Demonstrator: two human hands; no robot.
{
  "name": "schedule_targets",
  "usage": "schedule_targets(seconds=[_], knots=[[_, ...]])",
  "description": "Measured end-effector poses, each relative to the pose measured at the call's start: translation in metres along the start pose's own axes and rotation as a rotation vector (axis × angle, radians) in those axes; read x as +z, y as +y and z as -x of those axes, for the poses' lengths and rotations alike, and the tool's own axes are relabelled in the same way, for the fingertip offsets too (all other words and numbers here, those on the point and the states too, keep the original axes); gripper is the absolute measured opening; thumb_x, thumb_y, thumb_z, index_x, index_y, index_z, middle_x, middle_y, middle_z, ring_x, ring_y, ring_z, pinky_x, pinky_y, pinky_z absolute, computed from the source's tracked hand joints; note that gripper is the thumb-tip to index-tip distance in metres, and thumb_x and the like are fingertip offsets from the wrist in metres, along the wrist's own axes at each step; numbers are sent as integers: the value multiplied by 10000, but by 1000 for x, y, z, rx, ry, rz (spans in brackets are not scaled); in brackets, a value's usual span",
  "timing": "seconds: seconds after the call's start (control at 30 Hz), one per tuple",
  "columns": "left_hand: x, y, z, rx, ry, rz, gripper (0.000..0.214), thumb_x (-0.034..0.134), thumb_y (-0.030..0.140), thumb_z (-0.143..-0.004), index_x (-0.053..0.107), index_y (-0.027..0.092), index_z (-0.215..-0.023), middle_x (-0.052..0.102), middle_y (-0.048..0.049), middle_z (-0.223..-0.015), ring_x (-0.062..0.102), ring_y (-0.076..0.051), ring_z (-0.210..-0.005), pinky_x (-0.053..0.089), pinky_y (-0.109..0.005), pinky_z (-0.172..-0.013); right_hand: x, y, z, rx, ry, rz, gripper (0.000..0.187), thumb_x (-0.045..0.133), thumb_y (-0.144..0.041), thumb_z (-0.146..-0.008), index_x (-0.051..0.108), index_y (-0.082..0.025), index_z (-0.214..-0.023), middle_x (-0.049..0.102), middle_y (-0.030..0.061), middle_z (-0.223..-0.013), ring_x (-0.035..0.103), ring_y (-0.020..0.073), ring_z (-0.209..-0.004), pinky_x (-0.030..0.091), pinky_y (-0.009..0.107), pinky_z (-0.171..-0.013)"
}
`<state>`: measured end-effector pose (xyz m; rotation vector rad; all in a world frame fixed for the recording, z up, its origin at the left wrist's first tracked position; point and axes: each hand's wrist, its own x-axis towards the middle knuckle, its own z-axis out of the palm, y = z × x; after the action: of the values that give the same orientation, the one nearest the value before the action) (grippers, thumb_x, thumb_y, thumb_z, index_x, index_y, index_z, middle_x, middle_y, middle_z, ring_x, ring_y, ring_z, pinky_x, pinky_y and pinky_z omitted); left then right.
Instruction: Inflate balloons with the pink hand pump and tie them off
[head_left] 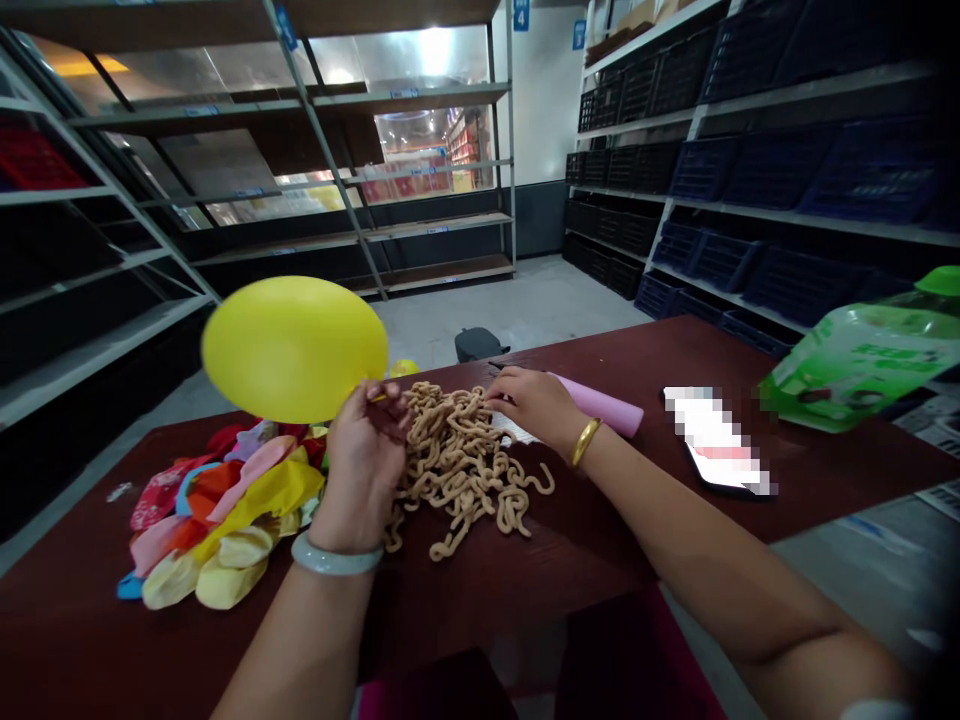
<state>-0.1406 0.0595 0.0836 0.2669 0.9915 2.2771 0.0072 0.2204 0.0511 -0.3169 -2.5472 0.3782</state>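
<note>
An inflated yellow balloon [296,348] rises from my left hand [369,455], whose fingers are closed round its neck. My right hand [536,405] reaches over the back right edge of a heap of tan, curled rope-like pieces [457,455]. Its fingers are bent together at the heap, and what they pinch, if anything, is hidden. Beneath that hand lies a white sheet [517,428], partly covered. On the left of the table is a pile of limp, uninflated balloons [247,490] in yellow, pink, red, orange and blue.
Behind my right hand lies a pink cylinder [600,402]. A phone [716,440] with a lit, blurred screen and a green-capped pouch [870,360] are on the right of the dark red table [570,560]. Shelves with dark crates [750,165] stand beyond; a dark seat-like object [480,343] is past the far edge.
</note>
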Motion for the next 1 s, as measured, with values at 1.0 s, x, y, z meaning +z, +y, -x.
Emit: schedule_targets(seconds=[1.0], knots=[[-13,-3,-11,-91,-202,83,164,542,205,-878,496,158,-728,462,14,-638,467,-95,-517,343,-183,-390,-26,-24,-29,314,273,-1447,382,605,-561,-825,432,-228,-751,492,-49,-647,480,96,-520,452,241,-547]])
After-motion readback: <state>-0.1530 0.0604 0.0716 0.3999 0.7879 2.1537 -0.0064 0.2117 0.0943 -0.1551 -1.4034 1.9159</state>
